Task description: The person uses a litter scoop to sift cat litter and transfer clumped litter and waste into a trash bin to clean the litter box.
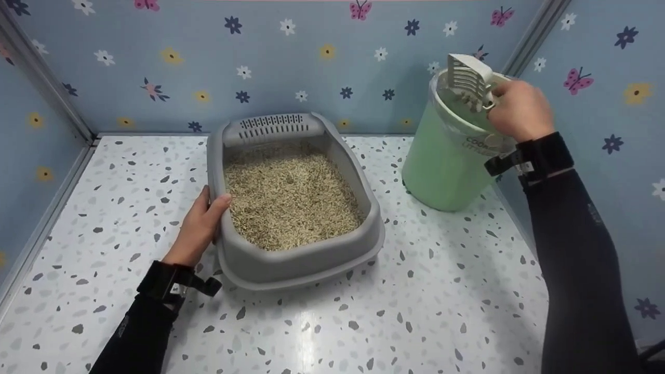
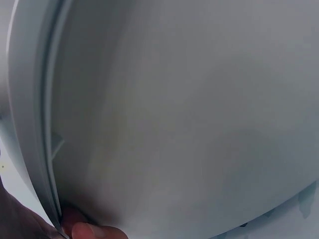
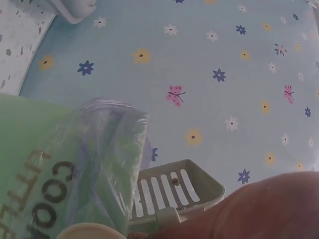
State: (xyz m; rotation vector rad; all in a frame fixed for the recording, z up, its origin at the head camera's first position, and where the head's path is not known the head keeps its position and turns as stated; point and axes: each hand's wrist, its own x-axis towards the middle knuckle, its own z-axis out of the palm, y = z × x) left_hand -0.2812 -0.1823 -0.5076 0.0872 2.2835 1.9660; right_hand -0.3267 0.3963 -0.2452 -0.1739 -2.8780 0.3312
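A grey litter box [image 1: 301, 265] holding tan pellet litter [image 1: 296, 197] stands on the speckled surface. My left hand [image 1: 200, 223] grips its left rim, thumb over the top edge. In the left wrist view the box's smooth outer wall [image 2: 189, 114] fills most of the picture, with fingertips [image 2: 97, 232] at its rim. My right hand [image 1: 522, 109] holds a slotted litter scoop [image 1: 470, 75] by its handle, tilted over the mouth of a green bin [image 1: 447, 161]. A few small bits cling to the scoop's slots in the right wrist view. The bin's inside is mostly hidden.
A clear plastic liner [image 3: 109, 149] folds over the bin's rim. Blue walls [image 1: 311, 62] with flowers and butterflies close in the back and both sides. White speckled flooring [image 1: 415, 311] extends in front of the box and bin.
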